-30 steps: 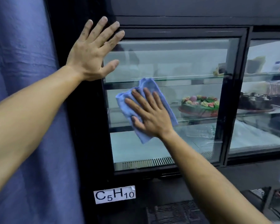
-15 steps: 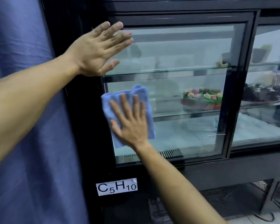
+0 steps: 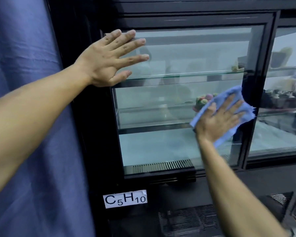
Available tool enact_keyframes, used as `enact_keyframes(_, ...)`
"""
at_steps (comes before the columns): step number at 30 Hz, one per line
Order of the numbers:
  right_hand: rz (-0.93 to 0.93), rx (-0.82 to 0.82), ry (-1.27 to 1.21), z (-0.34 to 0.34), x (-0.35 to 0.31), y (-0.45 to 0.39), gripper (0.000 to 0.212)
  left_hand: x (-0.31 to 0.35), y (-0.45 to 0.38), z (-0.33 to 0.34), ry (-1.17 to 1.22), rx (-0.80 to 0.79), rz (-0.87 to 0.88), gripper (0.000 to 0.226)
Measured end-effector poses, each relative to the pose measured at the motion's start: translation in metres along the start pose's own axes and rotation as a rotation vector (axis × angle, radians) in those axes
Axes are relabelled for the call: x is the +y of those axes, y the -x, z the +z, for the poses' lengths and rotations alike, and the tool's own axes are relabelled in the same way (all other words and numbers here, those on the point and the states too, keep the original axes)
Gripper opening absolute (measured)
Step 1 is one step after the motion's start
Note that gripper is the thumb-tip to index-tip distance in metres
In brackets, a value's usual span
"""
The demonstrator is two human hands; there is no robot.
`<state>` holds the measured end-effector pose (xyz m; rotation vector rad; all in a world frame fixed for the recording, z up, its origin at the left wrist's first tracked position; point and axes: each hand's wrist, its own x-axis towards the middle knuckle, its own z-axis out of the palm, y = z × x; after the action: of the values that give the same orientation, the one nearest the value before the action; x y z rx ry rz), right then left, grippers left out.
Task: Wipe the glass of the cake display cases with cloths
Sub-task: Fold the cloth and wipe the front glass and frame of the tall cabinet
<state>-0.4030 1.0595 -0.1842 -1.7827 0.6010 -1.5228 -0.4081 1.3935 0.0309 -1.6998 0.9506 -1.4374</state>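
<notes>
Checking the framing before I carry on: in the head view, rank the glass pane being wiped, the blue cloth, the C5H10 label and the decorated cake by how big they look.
1. Glass pane, by far the largest.
2. Blue cloth, partly under the right hand.
3. C5H10 label.
4. Decorated cake; mostly hidden behind the cloth, so its place against the label is unsure.

1. My left hand is up at the far left, arm stretched out, fingers straight and spread, palm laid flat.
2. My right hand reaches out lower on the right, fingers splayed straight, palm pressing flat.
</notes>
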Motion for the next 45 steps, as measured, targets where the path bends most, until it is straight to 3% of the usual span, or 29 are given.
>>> enact_keyframes(2, -0.18, -0.041, 0.001, 0.011, -0.054, 0.058, 0.066, -0.001, -0.001, -0.002, 0.018, -0.015, -0.008, 0.06)
enact_keyframes(5, -0.766, -0.197, -0.041, 0.025, -0.09, 0.15, 0.059, 0.005, 0.002, -0.001, 0.061, -0.039, -0.064, 0.061)
enact_keyframes(7, -0.954, -0.258, -0.051, 0.033, -0.073, 0.183, 0.058, 0.016, 0.002, 0.0, 0.075, -0.047, -0.13, 0.062)
enact_keyframes(10, -1.064, -0.305, 0.026, 0.031, -0.003, 0.217, 0.061, 0.035, -0.001, -0.004, 0.114, -0.057, -0.276, 0.063)
enact_keyframes(14, -1.104, -0.432, 0.103, 0.015, 0.034, 0.239, 0.071, 0.058, -0.005, -0.005, 0.162, -0.052, -0.475, 0.066)
enact_keyframes(18, -1.12, -0.292, 0.018, 0.013, 0.02, 0.124, 0.06, 0.059, -0.005, -0.002, 0.177, -0.026, -0.503, 0.067)
enact_keyframes(20, -0.971, -0.202, 0.067, 0.006, 0.044, 0.046, 0.064, 0.066, -0.004, 0.001, 0.16, -0.009, -0.513, 0.065)
enact_keyframes(23, -0.553, -0.19, 0.086, -0.014, 0.083, -0.014, 0.066, 0.087, -0.006, 0.001, 0.156, 0.022, -0.609, 0.065)
enact_keyframes(25, -0.263, -0.183, 0.044, -0.015, 0.075, 0.005, 0.075, 0.091, -0.006, 0.001, 0.161, 0.02, -0.622, 0.065)
enact_keyframes(27, -0.144, -0.17, 0.065, -0.008, 0.045, 0.052, 0.076, 0.091, -0.005, 0.001, 0.145, 0.026, -0.626, 0.064)
enact_keyframes(29, -0.285, -0.22, 0.033, -0.001, 0.01, 0.112, 0.068, 0.091, -0.004, 0.005, 0.132, 0.029, -0.614, 0.064)
enact_keyframes(32, -0.741, -0.314, -0.026, 0.007, -0.024, 0.167, 0.06, 0.093, 0.001, 0.011, 0.084, 0.013, -0.464, 0.064)
enact_keyframes(34, -1.048, -0.281, -0.064, 0.011, -0.026, 0.139, 0.058, 0.093, 0.002, 0.014, 0.067, 0.027, -0.395, 0.065)
enact_keyframes(36, -1.153, -0.218, -0.037, 0.012, -0.009, 0.085, 0.057, 0.094, 0.004, 0.015, 0.055, 0.046, -0.401, 0.066)
enact_keyframes(38, -0.959, -0.139, 0.002, 0.008, 0.021, 0.026, 0.058, 0.096, 0.005, 0.016, 0.043, 0.051, -0.395, 0.068)
enact_keyframes(41, -0.505, -0.045, 0.038, -0.003, 0.067, -0.029, 0.062, 0.095, 0.006, 0.018, 0.044, 0.033, -0.264, 0.066)
enact_keyframes(45, 0.063, 0.032, -0.047, -0.002, 0.046, -0.003, 0.072, 0.095, 0.005, 0.02, 0.043, 0.027, -0.246, 0.066)
